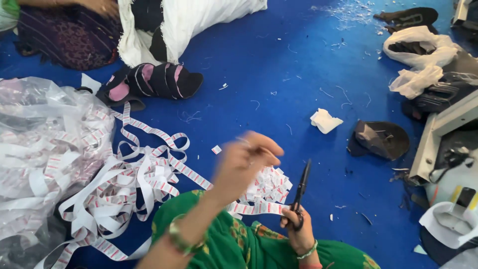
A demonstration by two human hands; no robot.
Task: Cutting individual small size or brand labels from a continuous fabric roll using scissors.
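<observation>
From the head view, my right hand [298, 231] is closed around the handles of black scissors [300, 192], blades up and shut or nearly so, just right of the small heap of cut labels [269, 184]. My left hand [246, 159] is lifted above that heap and blurred; the fingers look drawn together as if pinching, but I cannot tell whether anything is between them. The white label tape [149, 174] with red marks runs in loose loops left of the heap, and one strip reaches across my green-clad knee [234, 244] toward the scissors.

I judge the tape thin, light and limp: it will curl and tangle, so it is best taken flat between thumb and forefinger close to the cut. Further left of the heap, more tape lies in a crumpled clear plastic bag [35, 129]. Beyond the heap, the blue floor [279, 65] gives open room; a dark sandal [154, 82] lies up-left, a white scrap [325, 121] and a dark shoe piece [381, 139] right.
</observation>
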